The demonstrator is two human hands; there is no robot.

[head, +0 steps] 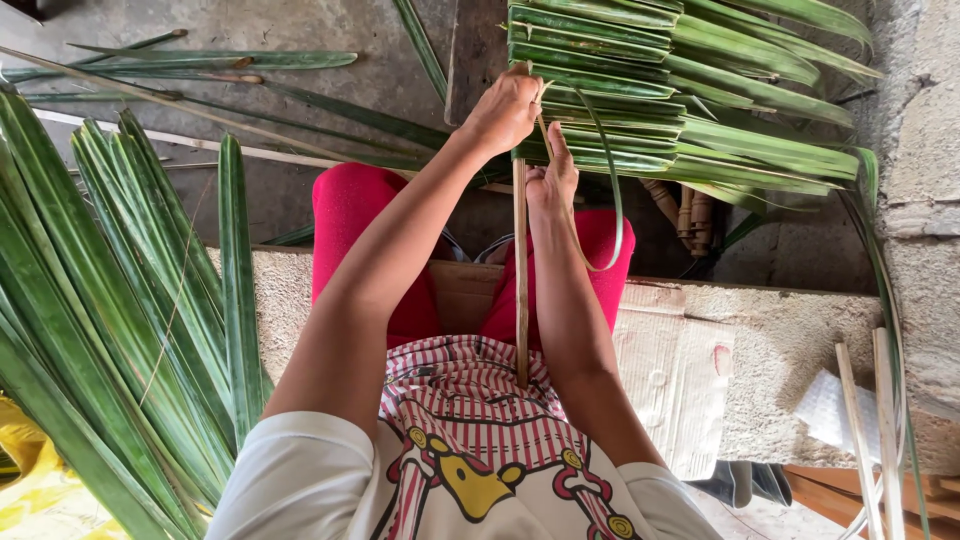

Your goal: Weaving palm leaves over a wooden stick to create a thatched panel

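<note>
1. Two hands work at the left end of a panel (pixel 690 100) of folded green palm leaves, which fills the upper right of the view with its long axis running left to right.
2. A loose leaf bundle (pixel 110 320) lies along the left edge of the ledge (pixel 780 340), fanned toward the top left, well apart from both hands.
3. A flattened cardboard sheet (pixel 670 370), pale brown and unmarked as far as can be seen, covers the ledge beside the right thigh. A small white wrapper (pixel 825 410) lies near the ledge's right end; any print on it is too small to tell.
4. The stick (pixel 520 270) stands upright between the knees; its top meets the panel's left end and its foot rests at the lap.
5. Left hand (pixel 505 105): clamped on the panel's left end, just above the stick's top. It is the nearer hand to the leaf stack.
6. Right hand (pixel 553 180): just below the left, fingers extended upward against the panel's underside, touching the stick; whether they pinch anything cannot be told.
7. A thin strip (pixel 612 190) curves down from between the hands, looping to the right.
</note>
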